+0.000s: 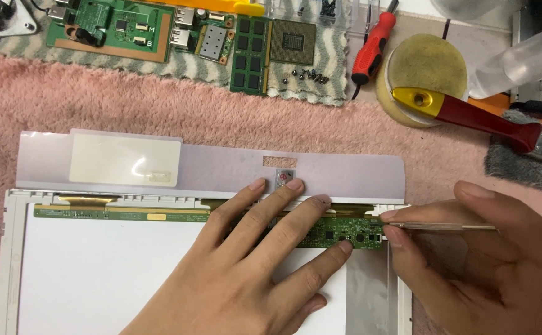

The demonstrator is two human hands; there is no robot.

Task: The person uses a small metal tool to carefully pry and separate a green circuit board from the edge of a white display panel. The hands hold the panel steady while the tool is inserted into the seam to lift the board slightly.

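Your two hands work on a bare display panel lying on a pink fluffy rug.

Your left hand [252,260] lies flat and open, fingers spread across the green circuit strip [159,214] along the display panel's [97,273] top edge. Your right hand [469,260] pinches a thin metal tool [445,227], its tip at the strip's right end.

A panel [97,273] lies on a rug [159,105], a circuit strip [159,214] along its far edge. The left hand [252,267] rests flat on the strip; the right hand [469,260], just right of it, holds a thin tool [445,227] to the strip's right end. Behind the panel lie boards [159,31], screws [308,75] and (further right) a screwdriver [373,43], a sponge [423,71] and a brush [488,121].
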